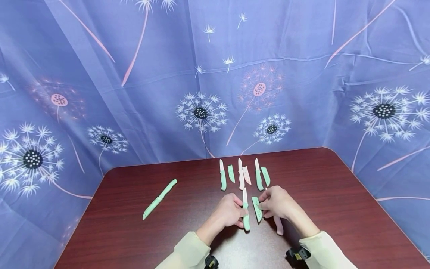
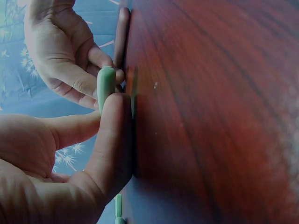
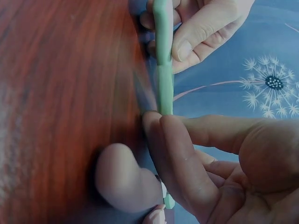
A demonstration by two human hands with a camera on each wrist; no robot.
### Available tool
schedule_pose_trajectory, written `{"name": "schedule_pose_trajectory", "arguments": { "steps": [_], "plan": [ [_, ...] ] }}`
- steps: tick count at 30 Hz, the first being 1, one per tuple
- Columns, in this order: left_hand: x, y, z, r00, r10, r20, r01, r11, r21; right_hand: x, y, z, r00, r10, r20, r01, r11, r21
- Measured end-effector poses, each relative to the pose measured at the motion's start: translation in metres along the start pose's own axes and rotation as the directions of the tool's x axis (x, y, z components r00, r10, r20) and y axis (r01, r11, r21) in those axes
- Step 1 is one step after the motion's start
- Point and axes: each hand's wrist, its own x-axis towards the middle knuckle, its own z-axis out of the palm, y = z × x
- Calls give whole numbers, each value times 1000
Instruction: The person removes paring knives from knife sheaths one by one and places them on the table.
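Note:
My left hand (image 1: 229,211) pinches the green handle of a paring knife (image 1: 246,222); its white blade points toward the back of the table. Just to the right, a green blade sheath (image 1: 256,210) with printed marks is pinched by my right hand (image 1: 278,201). Knife and sheath are apart in the head view. Under my right hand lies a pink-handled knife (image 1: 279,226), its blade mostly hidden. In the left wrist view, the green handle (image 2: 106,86) sits between thumb and finger. The right wrist view shows the sheath (image 3: 166,91) between fingers and thumb.
Behind the hands stand in a row a green knife (image 1: 223,179) with its sheath (image 1: 231,174), a pink knife (image 1: 241,179) with its sheath (image 1: 246,175), and another green knife (image 1: 259,179) with its sheath (image 1: 266,176). A sheathed green knife (image 1: 159,200) lies at left.

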Motion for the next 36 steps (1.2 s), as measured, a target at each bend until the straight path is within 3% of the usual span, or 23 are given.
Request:
{"name": "schedule_pose_trajectory", "arguments": {
  "steps": [12, 24, 36],
  "plan": [
    [0, 1, 0, 1000, -7, 5, 7, 1000, 19, -2, -2, -1, 1000, 5, 18, -6, 999, 44],
    [2, -1, -5, 999, -41, 36, 45, 992, -116, -3, 0, -3, 999, -29, 36, 26, 996, 87],
    [0, 1, -6, 998, -37, 40, 43, 989, -143, -4, -2, -6, 999, -5, 34, 3, 998, 64]
  ]
}}
